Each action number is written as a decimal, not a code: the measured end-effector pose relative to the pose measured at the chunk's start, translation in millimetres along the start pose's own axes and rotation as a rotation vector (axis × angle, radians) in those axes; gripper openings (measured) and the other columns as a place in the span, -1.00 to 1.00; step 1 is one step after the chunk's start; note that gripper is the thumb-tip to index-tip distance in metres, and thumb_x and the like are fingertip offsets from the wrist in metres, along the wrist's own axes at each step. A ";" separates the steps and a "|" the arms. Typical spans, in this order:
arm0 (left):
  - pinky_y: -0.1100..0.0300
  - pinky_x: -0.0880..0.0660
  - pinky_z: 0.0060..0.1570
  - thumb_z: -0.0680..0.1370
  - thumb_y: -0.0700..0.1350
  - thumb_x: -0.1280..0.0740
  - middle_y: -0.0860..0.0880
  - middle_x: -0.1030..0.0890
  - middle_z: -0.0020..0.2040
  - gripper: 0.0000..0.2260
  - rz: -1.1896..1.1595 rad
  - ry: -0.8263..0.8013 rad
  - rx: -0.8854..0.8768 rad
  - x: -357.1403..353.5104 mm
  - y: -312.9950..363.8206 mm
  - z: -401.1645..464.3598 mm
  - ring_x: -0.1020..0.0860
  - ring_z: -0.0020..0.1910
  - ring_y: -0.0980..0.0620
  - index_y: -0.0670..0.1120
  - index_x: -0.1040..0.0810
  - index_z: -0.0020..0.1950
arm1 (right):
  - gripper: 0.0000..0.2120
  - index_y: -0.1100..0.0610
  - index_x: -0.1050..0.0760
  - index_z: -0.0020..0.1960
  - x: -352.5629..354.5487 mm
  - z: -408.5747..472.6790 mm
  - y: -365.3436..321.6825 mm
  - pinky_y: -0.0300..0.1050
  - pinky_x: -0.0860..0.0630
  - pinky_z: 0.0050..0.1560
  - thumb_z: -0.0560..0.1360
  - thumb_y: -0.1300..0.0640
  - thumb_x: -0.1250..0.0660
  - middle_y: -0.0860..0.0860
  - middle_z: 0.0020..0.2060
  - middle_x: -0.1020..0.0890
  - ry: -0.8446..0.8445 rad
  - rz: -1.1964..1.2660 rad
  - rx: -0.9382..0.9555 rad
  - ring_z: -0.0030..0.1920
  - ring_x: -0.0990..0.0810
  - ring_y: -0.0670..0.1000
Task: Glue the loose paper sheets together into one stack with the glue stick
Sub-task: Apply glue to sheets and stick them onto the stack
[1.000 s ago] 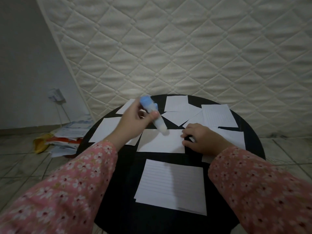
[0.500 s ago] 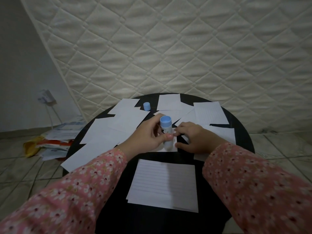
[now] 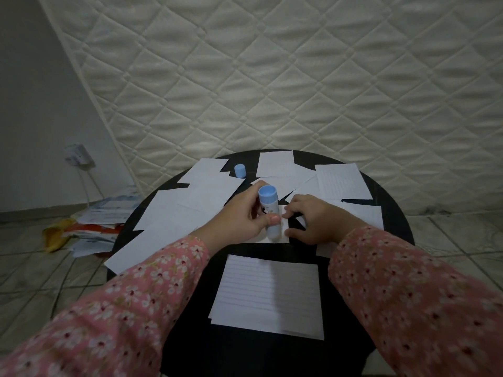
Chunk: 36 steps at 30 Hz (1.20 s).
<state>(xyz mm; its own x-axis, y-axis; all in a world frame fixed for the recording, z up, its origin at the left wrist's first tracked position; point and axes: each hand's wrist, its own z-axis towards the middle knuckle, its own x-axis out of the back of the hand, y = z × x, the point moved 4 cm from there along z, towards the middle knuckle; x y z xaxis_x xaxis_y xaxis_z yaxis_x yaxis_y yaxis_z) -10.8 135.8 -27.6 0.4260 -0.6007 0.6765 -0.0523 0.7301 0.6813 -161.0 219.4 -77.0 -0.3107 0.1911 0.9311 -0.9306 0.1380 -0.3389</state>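
Observation:
My left hand (image 3: 242, 213) grips a white glue stick (image 3: 269, 210) with a blue end, held upright, its lower tip pressed on a small white sheet (image 3: 281, 235) at the table's middle. My right hand (image 3: 315, 219) lies on that sheet's right edge, fingers bent and pinning it. A lined stack of sheets (image 3: 269, 295) sits nearer me. Several loose sheets (image 3: 190, 210) spread across the left and far side of the round black table (image 3: 392, 213). The blue cap (image 3: 240, 170) stands alone at the back.
A quilted white mattress (image 3: 272, 77) leans against the wall right behind the table. On the tiled floor to the left lies a pile of papers and a yellow bag (image 3: 81, 227). A wall socket with a cable (image 3: 77, 156) is at far left.
The glue stick went from tilted with its tip on the sheet's top edge to upright at the sheet's right side beside my right hand. The camera view shifted, showing more sheets at left.

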 end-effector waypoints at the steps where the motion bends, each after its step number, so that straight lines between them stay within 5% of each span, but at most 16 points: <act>1: 0.40 -0.36 -0.22 0.49 -0.15 -0.44 0.09 -0.46 -0.20 -0.76 0.000 -0.001 0.002 0.2 0.3 0.1 -0.39 -0.30 0.24 -0.08 -0.41 0.03 | -0.61 0.04 -0.52 0.18 0.6 0.2 -1.0 -0.11 -0.42 0.19 0.41 -0.09 -0.43 -0.06 0.06 -0.47 0.004 -0.002 -0.007 0.08 -0.44 -0.06; 10: 0.40 -0.35 -0.22 0.48 -0.14 -0.44 0.12 -0.47 -0.19 -0.74 0.033 -0.002 0.034 5.4 -1.4 -0.8 -0.40 -0.29 0.25 0.03 -0.37 0.00 | -0.62 0.01 -0.47 0.19 0.3 5.0 -10.5 -0.06 -0.41 0.24 0.42 -0.08 -0.40 -0.06 0.10 -0.43 -0.046 -0.041 -0.112 0.13 -0.42 -0.05; 29: 0.00 -0.46 -0.08 0.47 -0.09 -0.45 0.02 -0.53 -0.17 -0.75 0.120 0.033 0.155 55.0 -43.7 -23.0 -0.45 -0.22 0.04 0.11 -0.38 -0.08 | -0.68 0.00 -0.47 0.14 -1.2 -0.3 -14.2 -0.03 -0.39 0.24 0.43 -0.06 -0.38 -0.09 0.08 -0.43 -0.010 -0.019 -0.129 0.14 -0.43 -0.03; 36: 0.06 -0.45 -0.05 0.49 -0.11 -0.44 0.06 -0.53 -0.15 -0.76 0.152 0.063 0.214 69.0 -54.3 -32.5 -0.46 -0.21 0.08 0.10 -0.38 -0.06 | -0.68 0.00 -0.47 0.16 0.2 -1.0 -16.3 -0.04 -0.37 0.27 0.44 -0.05 -0.37 -0.08 0.11 -0.43 -0.019 -0.029 -0.135 0.16 -0.42 -0.03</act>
<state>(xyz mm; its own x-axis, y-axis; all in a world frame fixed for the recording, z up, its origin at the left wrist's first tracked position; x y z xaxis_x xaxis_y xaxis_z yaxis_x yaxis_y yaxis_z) 50.8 65.3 -27.0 0.4535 -0.4635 0.7613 -0.3064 0.7210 0.6215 -145.8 218.2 -71.4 -0.2892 0.1667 0.9427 -0.9052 0.2728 -0.3259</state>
